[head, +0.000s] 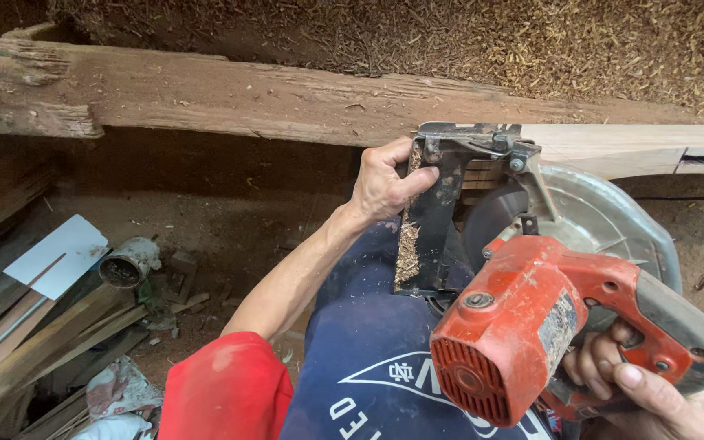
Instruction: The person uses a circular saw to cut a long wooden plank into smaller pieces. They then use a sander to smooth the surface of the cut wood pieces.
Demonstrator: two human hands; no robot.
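Observation:
I hold a red circular saw [531, 318] tipped on its side against a long weathered wooden beam [230, 94]. My left hand [385, 183] grips the edge of the saw's dark metal base plate [433, 220], which carries a streak of sawdust. My right hand [653, 391] is wrapped around the saw's red and grey handle at the lower right. The silver blade guard [596, 216] sits behind the motor housing, next to notches cut in the paler end of the beam [613, 147].
Wood shavings [531, 41] cover the ground beyond the beam. Scrap wooden slats [34, 342], a white sheet [59, 253] and a short grey pipe piece [128, 262] lie at the left on dirt. My knee in dark blue cloth [368, 342] is below the saw.

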